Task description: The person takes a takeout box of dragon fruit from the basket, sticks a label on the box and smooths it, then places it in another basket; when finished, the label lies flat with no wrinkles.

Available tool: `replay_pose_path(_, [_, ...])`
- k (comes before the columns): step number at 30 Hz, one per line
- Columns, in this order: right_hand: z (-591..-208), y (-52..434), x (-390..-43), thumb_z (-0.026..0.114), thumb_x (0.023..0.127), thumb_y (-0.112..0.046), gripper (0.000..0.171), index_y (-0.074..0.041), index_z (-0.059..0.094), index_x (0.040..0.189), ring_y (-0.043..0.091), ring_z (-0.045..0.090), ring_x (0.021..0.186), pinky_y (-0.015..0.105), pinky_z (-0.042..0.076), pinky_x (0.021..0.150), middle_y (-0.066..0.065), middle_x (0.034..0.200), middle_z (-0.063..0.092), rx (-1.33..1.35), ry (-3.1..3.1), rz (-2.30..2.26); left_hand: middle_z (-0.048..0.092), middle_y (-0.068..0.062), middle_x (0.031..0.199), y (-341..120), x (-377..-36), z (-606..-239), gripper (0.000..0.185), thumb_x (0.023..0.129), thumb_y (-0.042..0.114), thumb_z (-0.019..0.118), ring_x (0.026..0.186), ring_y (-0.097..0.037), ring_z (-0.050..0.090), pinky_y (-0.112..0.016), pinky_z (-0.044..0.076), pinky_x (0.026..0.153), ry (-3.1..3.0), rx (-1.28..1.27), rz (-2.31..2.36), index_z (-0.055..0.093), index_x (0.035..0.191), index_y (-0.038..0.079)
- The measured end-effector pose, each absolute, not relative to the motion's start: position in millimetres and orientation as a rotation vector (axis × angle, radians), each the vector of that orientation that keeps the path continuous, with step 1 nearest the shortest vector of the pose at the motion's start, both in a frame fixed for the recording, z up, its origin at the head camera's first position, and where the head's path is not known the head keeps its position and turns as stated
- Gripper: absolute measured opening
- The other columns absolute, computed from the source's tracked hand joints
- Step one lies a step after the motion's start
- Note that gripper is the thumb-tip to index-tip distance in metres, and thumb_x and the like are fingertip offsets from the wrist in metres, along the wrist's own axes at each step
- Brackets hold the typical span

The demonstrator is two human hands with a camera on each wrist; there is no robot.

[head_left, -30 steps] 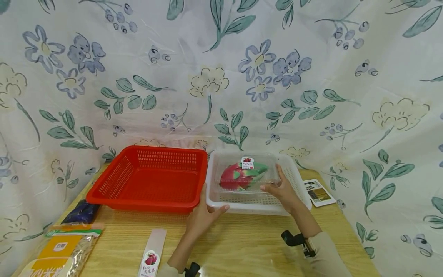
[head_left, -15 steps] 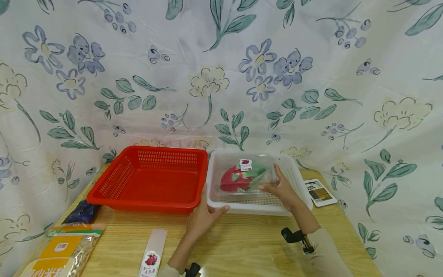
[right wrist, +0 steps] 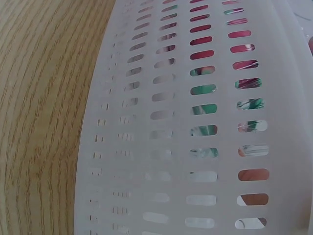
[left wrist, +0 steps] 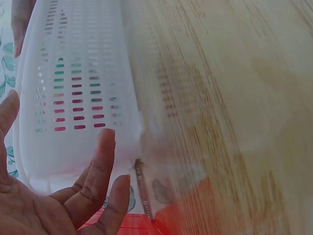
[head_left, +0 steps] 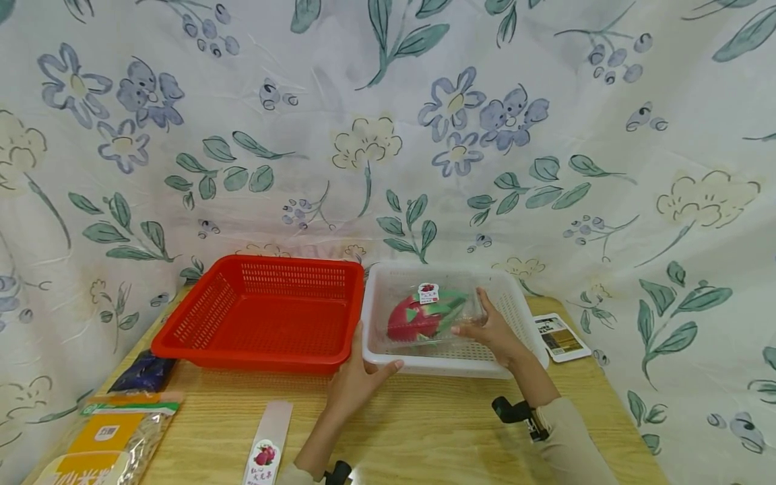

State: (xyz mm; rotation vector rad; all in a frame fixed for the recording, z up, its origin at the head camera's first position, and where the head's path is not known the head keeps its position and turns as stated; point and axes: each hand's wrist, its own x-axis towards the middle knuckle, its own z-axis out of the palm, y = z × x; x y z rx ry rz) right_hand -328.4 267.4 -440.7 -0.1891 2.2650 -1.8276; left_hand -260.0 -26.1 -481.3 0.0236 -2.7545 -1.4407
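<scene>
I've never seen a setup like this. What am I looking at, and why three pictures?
No machine here: a person wears three cameras. The wide picture is from the head; the two close-ups are from the wrists. On the table sit a red basket and a white basket. The right hand holds a clear box of dragon fruit in the white basket. The left hand rests on that basket's front rim. Packets lie at the left.

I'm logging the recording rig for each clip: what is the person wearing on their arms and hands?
Both hands are bare: no gloves or rings show. The right arm wears a long beige sleeve, with a small black device strapped at the wrist. A similar black device sits at the left wrist, partly cut off by the frame edge.
</scene>
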Motion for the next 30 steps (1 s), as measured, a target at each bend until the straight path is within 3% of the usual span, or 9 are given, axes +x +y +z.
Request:
replay_pose_path(6, [-441.1, 267.3, -328.8, 0.073, 0.09, -0.019, 0.111, -0.027, -0.013, 0.159, 0.047, 0.036, 0.139, 0.047, 0.049, 0.099, 0.034, 0.152, 0.024, -0.203, 2.268, -1.811, 0.059, 0.001, 0.083, -26.8, -260.4, -482.4, 0.115, 0.076, 0.068, 0.072, 0.075, -0.014, 0.054, -0.034, 0.035, 0.065, -2.754, 0.016, -1.412, 0.005, 0.16, 0.03])
replay_pose_path(12, [-444.0, 267.7, -329.0, 0.075, 0.088, -0.02, 0.114, -0.027, -0.014, 0.158, 0.043, 0.049, 0.13, 0.042, 0.05, 0.096, 0.035, 0.155, 0.019, -0.2, 2.257, -1.802, 0.059, -0.001, 0.085, -27.0, -260.9, -483.6, 0.115, 0.076, 0.068, 0.073, 0.075, -0.015, 0.055, -0.032, 0.035, 0.062, -2.742, 0.007, -1.45, 0.005, 0.16, 0.03])
replay_pose_path(17, [-447.2, 268.7, -329.4, 0.077, 0.087, -0.022, 0.117, -0.027, -0.017, 0.158, 0.031, 0.066, 0.108, 0.042, 0.054, 0.092, 0.038, 0.135, 0.05, -0.191, 2.255, -1.757, 0.062, -0.002, 0.089, -26.8, -260.5, -483.7, 0.115, 0.076, 0.067, 0.073, 0.076, -0.015, 0.056, -0.032, 0.036, 0.062, -2.737, -0.002, -1.461, 0.004, 0.16, 0.03])
replay_pose_path(19, [-447.4, 270.1, -329.3, 0.077, 0.088, -0.022, 0.118, -0.027, -0.019, 0.157, 0.031, 0.066, 0.109, 0.043, 0.055, 0.09, 0.038, 0.135, 0.05, -0.2, 2.255, -1.734, 0.062, -0.001, 0.087, -26.8, -260.3, -483.0, 0.115, 0.076, 0.067, 0.073, 0.074, -0.015, 0.056, -0.032, 0.036, 0.062, -2.741, 0.0, -1.459, 0.004, 0.16, 0.03])
replay_pose_path(25, [-444.5, 273.8, -326.9, 0.077, 0.087, -0.026, 0.121, -0.025, -0.022, 0.156, 0.045, 0.055, 0.122, 0.045, 0.056, 0.088, 0.038, 0.158, 0.003, -0.197, 2.279, -1.637, 0.06, 0.001, 0.081, -26.0, -260.6, -481.3, 0.115, 0.076, 0.068, 0.073, 0.072, -0.014, 0.055, -0.032, 0.035, 0.061, -2.741, 0.003, -1.467, 0.004, 0.16, 0.031])
replay_pose_path(30, [-443.0, 274.8, -326.7, 0.078, 0.086, -0.024, 0.124, -0.022, -0.024, 0.155, 0.047, 0.055, 0.121, 0.045, 0.057, 0.088, 0.036, 0.159, -0.007, -0.166, 2.269, -1.588, 0.06, -0.001, 0.084, -25.7, -260.7, -480.9, 0.114, 0.076, 0.066, 0.074, 0.073, -0.015, 0.054, -0.031, 0.035, 0.059, -2.727, -0.003, -1.496, 0.004, 0.16, 0.031])
